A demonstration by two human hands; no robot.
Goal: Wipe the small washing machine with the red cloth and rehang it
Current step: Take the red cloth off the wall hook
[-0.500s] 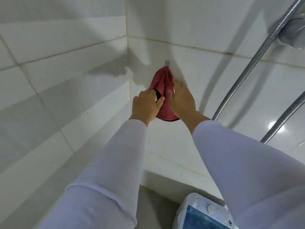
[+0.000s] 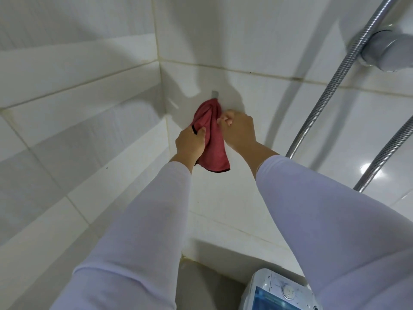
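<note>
1. The red cloth (image 2: 211,139) hangs bunched from a small metal hook (image 2: 214,94) on the far tiled wall (image 2: 257,198), its top gathered at the hook so the weight drops straight down.
2. The left hand (image 2: 190,145) is closed around the cloth's left fold, thumb pressed on the fabric by a short black loop (image 2: 194,130), probably steadying it.
3. The right hand (image 2: 238,130) sits curled at the cloth's right edge; its fingertips seem to pinch the edge, but I cannot tell for certain.
4. The small washing machine (image 2: 277,291) stands near and low, well apart from the cloth.
5. The room corner lies just left of the hook, so leftward room is tight; two shower hoses (image 2: 330,90) cross at right, well apart from the hands.
</note>
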